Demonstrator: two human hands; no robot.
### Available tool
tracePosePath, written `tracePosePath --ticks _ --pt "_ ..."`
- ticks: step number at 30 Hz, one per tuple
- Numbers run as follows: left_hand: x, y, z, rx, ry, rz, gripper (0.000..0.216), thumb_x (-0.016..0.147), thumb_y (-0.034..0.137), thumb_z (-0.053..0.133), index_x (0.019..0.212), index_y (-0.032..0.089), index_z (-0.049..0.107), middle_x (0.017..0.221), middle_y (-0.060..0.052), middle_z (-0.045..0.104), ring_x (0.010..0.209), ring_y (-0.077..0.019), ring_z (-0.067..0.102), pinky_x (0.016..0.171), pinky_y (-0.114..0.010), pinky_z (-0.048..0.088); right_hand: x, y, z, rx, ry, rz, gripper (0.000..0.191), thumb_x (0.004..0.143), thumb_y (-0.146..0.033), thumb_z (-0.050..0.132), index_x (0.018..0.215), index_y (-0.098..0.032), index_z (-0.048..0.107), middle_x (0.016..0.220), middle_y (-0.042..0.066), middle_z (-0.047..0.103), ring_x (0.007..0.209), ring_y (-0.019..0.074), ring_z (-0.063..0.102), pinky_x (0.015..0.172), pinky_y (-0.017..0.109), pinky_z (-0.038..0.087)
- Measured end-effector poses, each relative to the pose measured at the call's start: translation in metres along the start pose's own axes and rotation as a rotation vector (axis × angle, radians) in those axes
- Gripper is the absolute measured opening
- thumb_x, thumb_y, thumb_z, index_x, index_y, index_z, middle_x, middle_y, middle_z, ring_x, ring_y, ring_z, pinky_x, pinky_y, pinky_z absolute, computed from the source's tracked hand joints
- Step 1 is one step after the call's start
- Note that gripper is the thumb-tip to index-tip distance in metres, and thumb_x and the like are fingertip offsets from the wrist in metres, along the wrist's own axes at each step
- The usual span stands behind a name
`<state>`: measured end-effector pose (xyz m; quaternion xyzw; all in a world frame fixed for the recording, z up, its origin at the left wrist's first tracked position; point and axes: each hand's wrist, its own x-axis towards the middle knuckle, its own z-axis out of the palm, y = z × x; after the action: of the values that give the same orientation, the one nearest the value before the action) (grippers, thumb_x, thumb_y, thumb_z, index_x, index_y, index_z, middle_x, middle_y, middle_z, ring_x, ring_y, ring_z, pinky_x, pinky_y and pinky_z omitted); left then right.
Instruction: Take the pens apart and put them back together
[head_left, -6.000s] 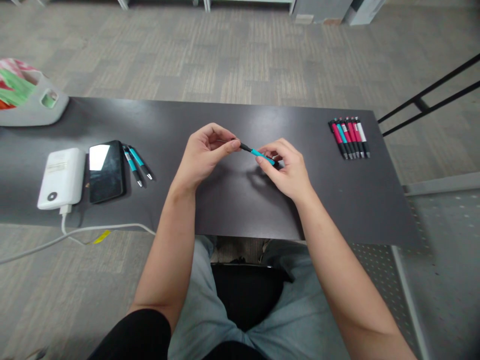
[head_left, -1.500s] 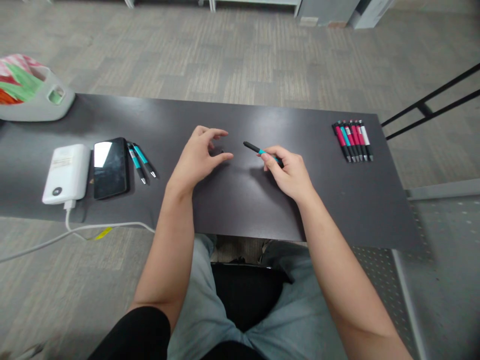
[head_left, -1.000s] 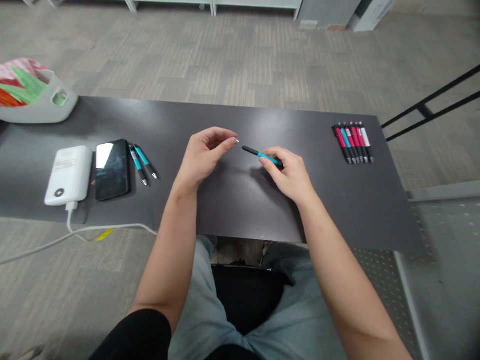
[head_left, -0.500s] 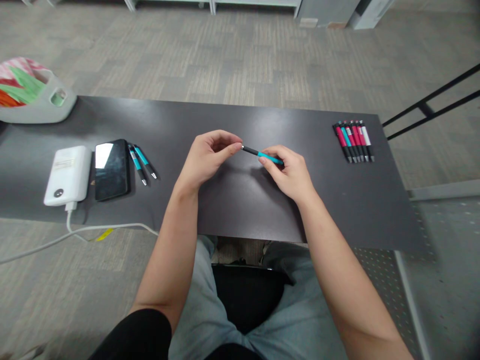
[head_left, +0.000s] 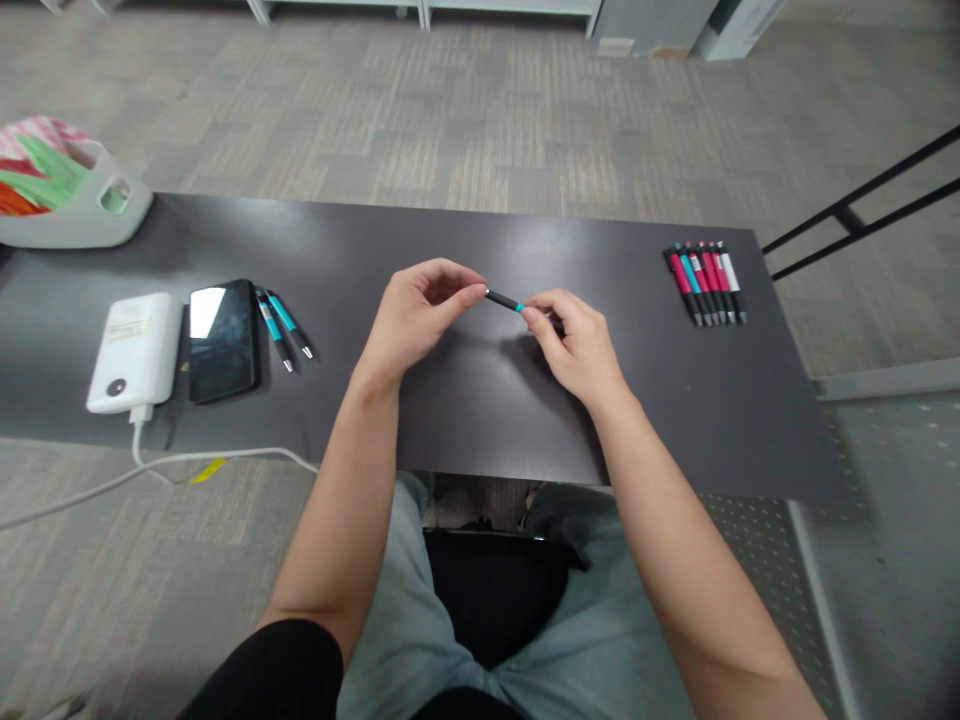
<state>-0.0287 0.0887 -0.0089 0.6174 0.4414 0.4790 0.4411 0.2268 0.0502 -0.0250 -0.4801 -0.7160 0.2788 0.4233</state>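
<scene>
Over the middle of the dark table (head_left: 487, 430), both my hands hold one teal and black pen (head_left: 506, 300) between them. My right hand (head_left: 574, 345) grips the pen's barrel, fingers wrapped round it. My left hand (head_left: 420, 315) pinches thumb and forefinger at the pen's black front end, on a small tip piece that the fingertips hide. The pen points left and slightly away from me, a little above the tabletop.
Two teal pens (head_left: 281, 328) lie left of my hands beside a black phone (head_left: 220, 338) and a white power bank (head_left: 133, 350) with a cable. A row of several pink, teal and white pens (head_left: 705, 280) lies at the far right. A grey container (head_left: 64, 195) sits at the far left corner.
My left hand picked a small tip piece off the table and brought it to the pen's front end. My right hand slid forward along the barrel, covering most of the teal.
</scene>
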Motion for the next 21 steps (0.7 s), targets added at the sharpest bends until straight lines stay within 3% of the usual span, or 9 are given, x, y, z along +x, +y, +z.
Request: tracePosePath --ticks 3,7,12,15,18,21 --pt "0.0001 -0.0004 -0.0002 0.033 0.001 -0.010 0.070 0.078 0.091 0.107 0.092 0.026 0.084 0.100 -0.009 0.091 0.098 -0.0287 0.086 0.092 -0.042 0.071 -0.0018 0.0009 0.0003 -0.018 0.031 0.002 0.032 0.114 -0.069 0.080 0.109 -0.038 0.081 0.115 0.010 0.090 0.103 0.0372 0.083 0.100 0.057 0.068" --pt "-0.0003 0.0014 -0.0001 0.018 -0.017 -0.024 0.067 0.079 0.085 0.110 0.096 0.026 0.084 0.104 -0.011 0.092 0.103 -0.0293 0.088 0.092 -0.041 0.072 -0.0031 0.0006 -0.0010 -0.021 0.044 0.021 0.041 0.106 -0.078 0.088 0.107 -0.038 0.082 0.108 0.009 0.090 0.097 0.0363 0.083 0.094 0.055 0.069" --pt "-0.0018 0.0065 -0.0002 -0.026 -0.036 -0.021 0.062 0.078 0.075 0.115 0.104 0.027 0.085 0.116 -0.011 0.092 0.107 -0.0288 0.088 0.097 -0.043 0.074 -0.0015 0.0021 -0.0015 -0.012 -0.027 0.058 0.049 0.117 -0.080 0.072 0.100 -0.036 0.085 0.084 0.005 0.083 0.087 0.0340 0.084 0.094 0.050 0.068" --pt "-0.0027 0.0057 0.0010 -0.009 0.004 0.000 0.066 0.079 0.079 0.113 0.111 0.029 0.084 0.124 -0.009 0.091 0.104 -0.0269 0.087 0.092 -0.041 0.072 -0.0014 0.0039 -0.0005 -0.009 -0.013 0.048 0.047 0.120 -0.075 0.069 0.102 -0.035 0.085 0.082 0.005 0.081 0.085 0.0334 0.083 0.093 0.049 0.067" --pt "-0.0041 0.0016 0.0038 0.076 0.044 0.025 0.068 0.087 0.092 0.100 0.101 0.029 0.080 0.101 -0.005 0.086 0.083 -0.0220 0.078 0.076 -0.036 0.061 -0.0016 0.0046 0.0006 -0.011 -0.004 0.036 0.044 0.118 -0.075 0.073 0.103 -0.035 0.084 0.086 0.006 0.083 0.089 0.0347 0.083 0.096 0.051 0.068" --pt "-0.0054 -0.0001 0.0063 0.183 0.010 0.050 0.073 0.099 0.098 0.084 0.083 0.028 0.074 0.075 -0.002 0.072 0.070 -0.0217 0.064 0.070 -0.037 0.051 -0.0014 0.0042 0.0007 -0.017 -0.014 0.028 0.044 0.117 -0.076 0.075 0.102 -0.035 0.084 0.091 0.007 0.084 0.093 0.0356 0.084 0.100 0.052 0.068"
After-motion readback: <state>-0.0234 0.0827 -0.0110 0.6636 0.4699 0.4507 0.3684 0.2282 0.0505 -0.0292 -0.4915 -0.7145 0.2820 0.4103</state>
